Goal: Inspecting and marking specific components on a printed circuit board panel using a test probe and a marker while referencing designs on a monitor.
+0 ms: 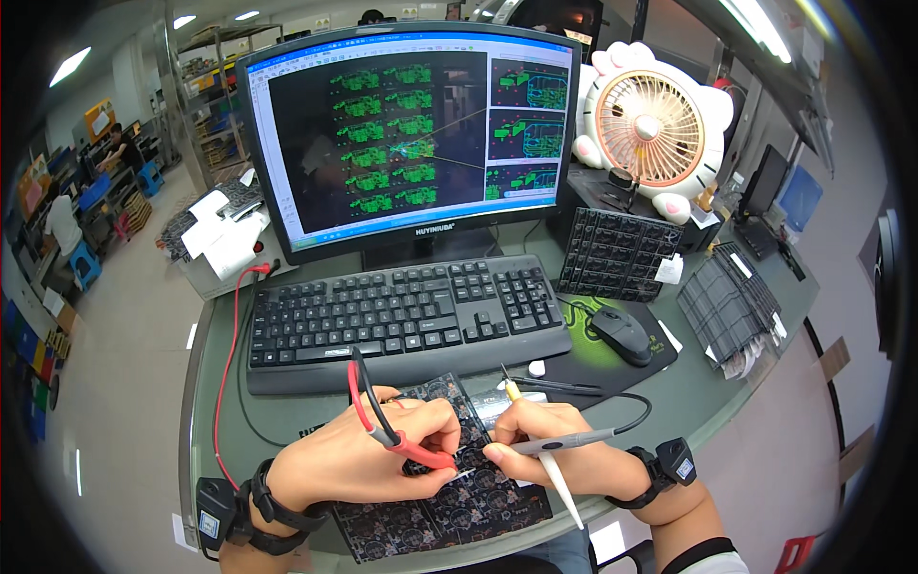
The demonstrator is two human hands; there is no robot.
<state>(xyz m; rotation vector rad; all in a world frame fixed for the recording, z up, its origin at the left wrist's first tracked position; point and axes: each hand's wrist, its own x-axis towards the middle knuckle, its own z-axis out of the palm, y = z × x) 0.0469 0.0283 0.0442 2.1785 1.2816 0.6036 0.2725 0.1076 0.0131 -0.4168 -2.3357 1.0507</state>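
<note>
1 dark circuit-board panel [497, 507] at the near edge of the grey-green desk [708, 397], partly covered by the left hand [363, 469] and the right hand [579, 464]. In the left hand, a red probe [426, 454], pinched between thumb and bent index finger with scarcely a gap; pale tip toward the panel, contact or clearance impossible to tell. Above the left knuckles, a looped pair of red and black leads [360, 400]. In the right hand, a grey pen-shaped probe [569, 442] lying between thumb and index finger, plus a yellow-topped white stick [562, 493] slanting down toward the desk edge. Right fingers curled in, thumb and index tips close together beside the red probe; anything further between them too small to tell. Around both wrists, black straps [277, 526] with boxy modules.

Just beyond the hands, a black keyboard [406, 311]; behind that, a monitor [411, 143] with 12 green outlines in 2 columns and 3 smaller panes. Right of the keyboard, a black mouse [622, 335] on a black-and-green mat [583, 349]. Behind the mat, an upright board panel [617, 249]; above that, a white animal-shaped fan [647, 127]. Farther right, a stack of dark boards [727, 306].
</note>
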